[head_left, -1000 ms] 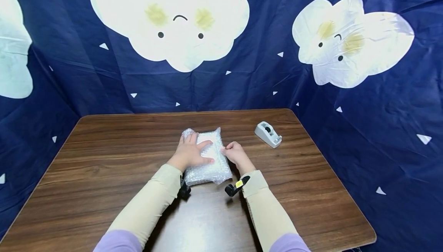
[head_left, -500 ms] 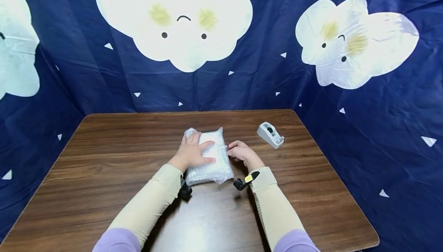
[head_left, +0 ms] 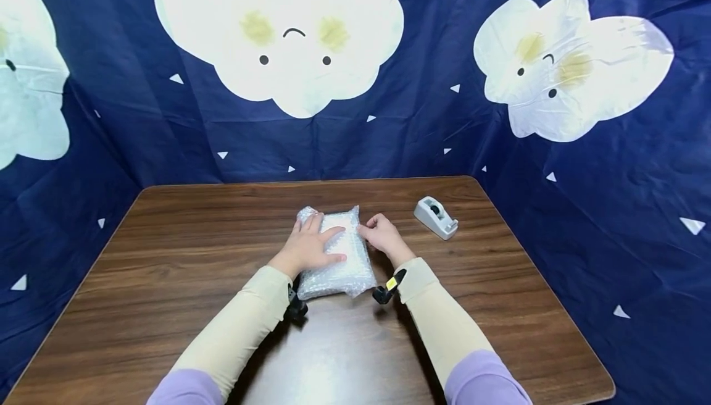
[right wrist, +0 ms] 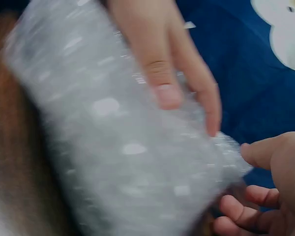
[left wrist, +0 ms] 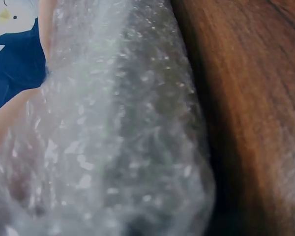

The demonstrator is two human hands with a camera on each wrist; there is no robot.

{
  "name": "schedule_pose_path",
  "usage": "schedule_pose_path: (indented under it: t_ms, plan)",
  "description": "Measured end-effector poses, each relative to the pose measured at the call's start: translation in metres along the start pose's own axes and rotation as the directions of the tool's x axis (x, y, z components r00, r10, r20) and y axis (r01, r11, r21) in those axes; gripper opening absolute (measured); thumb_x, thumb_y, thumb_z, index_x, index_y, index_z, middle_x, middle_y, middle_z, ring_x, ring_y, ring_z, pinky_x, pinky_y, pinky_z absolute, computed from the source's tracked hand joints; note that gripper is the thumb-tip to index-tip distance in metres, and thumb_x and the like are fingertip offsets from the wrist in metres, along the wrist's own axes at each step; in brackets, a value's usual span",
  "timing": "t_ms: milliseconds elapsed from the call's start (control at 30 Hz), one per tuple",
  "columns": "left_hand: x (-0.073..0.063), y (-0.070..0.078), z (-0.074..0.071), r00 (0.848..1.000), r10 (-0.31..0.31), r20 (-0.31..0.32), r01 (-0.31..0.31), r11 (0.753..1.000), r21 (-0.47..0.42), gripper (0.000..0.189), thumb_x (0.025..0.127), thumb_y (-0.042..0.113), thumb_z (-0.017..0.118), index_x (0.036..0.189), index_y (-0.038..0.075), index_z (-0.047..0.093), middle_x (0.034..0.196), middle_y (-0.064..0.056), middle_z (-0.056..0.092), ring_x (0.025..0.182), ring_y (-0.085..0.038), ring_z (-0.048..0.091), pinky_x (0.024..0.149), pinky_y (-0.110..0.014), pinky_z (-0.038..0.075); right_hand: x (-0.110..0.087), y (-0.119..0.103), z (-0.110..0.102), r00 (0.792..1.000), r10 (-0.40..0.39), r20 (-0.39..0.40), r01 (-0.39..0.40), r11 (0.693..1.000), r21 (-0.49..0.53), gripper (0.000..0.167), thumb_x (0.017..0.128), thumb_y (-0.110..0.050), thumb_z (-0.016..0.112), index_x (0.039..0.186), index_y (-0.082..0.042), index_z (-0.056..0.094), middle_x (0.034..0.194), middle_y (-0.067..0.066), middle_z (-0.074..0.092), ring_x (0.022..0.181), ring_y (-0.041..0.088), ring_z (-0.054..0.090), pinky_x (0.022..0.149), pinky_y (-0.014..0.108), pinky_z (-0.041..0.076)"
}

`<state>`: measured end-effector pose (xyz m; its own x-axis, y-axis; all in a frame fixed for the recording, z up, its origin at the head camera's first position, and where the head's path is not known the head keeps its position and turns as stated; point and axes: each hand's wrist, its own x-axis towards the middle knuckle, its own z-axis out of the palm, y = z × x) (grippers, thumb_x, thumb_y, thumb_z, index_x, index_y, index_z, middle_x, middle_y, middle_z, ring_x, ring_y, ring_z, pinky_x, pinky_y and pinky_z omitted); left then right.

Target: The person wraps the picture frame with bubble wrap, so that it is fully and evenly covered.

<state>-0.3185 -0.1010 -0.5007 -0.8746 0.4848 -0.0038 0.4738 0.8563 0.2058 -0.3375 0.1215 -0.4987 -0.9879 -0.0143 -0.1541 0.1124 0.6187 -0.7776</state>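
A flat rectangular package in clear bubble wrap (head_left: pixel 345 278) lies on the table, with something white showing through the plastic. Across its top my left hand (head_left: pixel 308 249) rests with fingers and thumb spread, pressing on the wrap. My right hand (head_left: pixel 384 237) is at the package's right side, pinching the edge of the bubble wrap between thumb and curled fingers. In the right wrist view, the right thumb (right wrist: pixel 260 151) lies at the wrap's corner, its fingers bent below. Puffy bubble wrap (left wrist: pixel 123 123) fills much of the left wrist view.
A light grey tape dispenser (head_left: pixel 436 217) stands at the back right of the brown wood-grain table (head_left: pixel 183 257). Dark blue cloth (head_left: pixel 255 139) printed with white clouds hangs behind the table and along its sides.
The right hand moved slightly off to the right, then came back to the package's right edge, a little farther up. The left hand stays in place on the package.
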Motion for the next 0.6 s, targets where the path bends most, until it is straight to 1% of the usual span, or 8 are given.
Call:
schedule_pose_path:
  t_ms: [100,200,333,433,600]
  plan:
    - [-0.003,-0.002,0.002,1.0,0.001,0.004,-0.001,1.0,0.001,0.082,0.087,0.077,0.051,0.156,0.032,0.041,0.163,-0.03,0.018,0.152,-0.045,0.013,0.118,-0.068,0.01,0.003,0.001,0.011,0.999,-0.02,-0.038,0.015,0.991,-0.13,0.033,0.097,-0.04,0.066,0.11,-0.012,0.056,0.093,0.004,0.066,0.079,0.019,0.062,0.073,0.036,0.05]
    - [-0.006,-0.003,0.002,1.0,-0.001,0.009,0.001,1.0,0.004,0.083,0.087,0.078,0.052,0.156,0.032,0.042,0.163,-0.03,0.016,0.153,-0.044,0.011,0.119,-0.066,0.009,0.005,-0.001,0.019,0.996,-0.028,-0.084,0.012,0.983,-0.182,0.032,0.097,-0.041,0.066,0.112,-0.015,0.055,0.096,0.002,0.07,0.088,0.02,0.066,0.078,0.042,0.05]
    - [-0.007,-0.004,0.003,1.0,-0.001,0.005,0.001,1.0,-0.005,0.084,0.087,0.078,0.051,0.156,0.032,0.041,0.164,-0.029,0.014,0.153,-0.045,0.01,0.12,-0.065,0.007,0.01,-0.002,0.024,0.99,-0.052,-0.135,0.019,0.972,-0.232,0.036,0.097,-0.045,0.064,0.117,-0.017,0.053,0.096,-0.002,0.072,0.09,0.022,0.068,0.075,0.046,0.05]
    - [-0.007,-0.005,0.005,1.0,-0.006,0.009,0.006,1.0,-0.006,0.084,0.087,0.078,0.051,0.157,0.033,0.04,0.165,-0.027,0.012,0.153,-0.044,0.008,0.12,-0.064,0.004,0.013,-0.003,0.025,0.989,-0.057,-0.139,0.017,0.961,-0.276,0.043,0.098,-0.05,0.06,0.125,-0.017,0.051,0.097,0.0,0.072,0.089,0.024,0.068,0.072,0.046,0.05]
    - [-0.006,-0.005,0.007,1.0,-0.006,0.011,0.006,1.0,-0.004,0.083,0.088,0.079,0.048,0.158,0.035,0.035,0.166,-0.025,0.01,0.154,-0.041,0.006,0.121,-0.062,0.003,0.019,-0.002,0.024,0.986,-0.082,-0.147,0.022,0.93,-0.367,0.055,0.102,-0.058,0.047,0.138,-0.016,0.049,0.113,0.009,0.071,0.097,0.03,0.069,0.073,0.048,0.053]
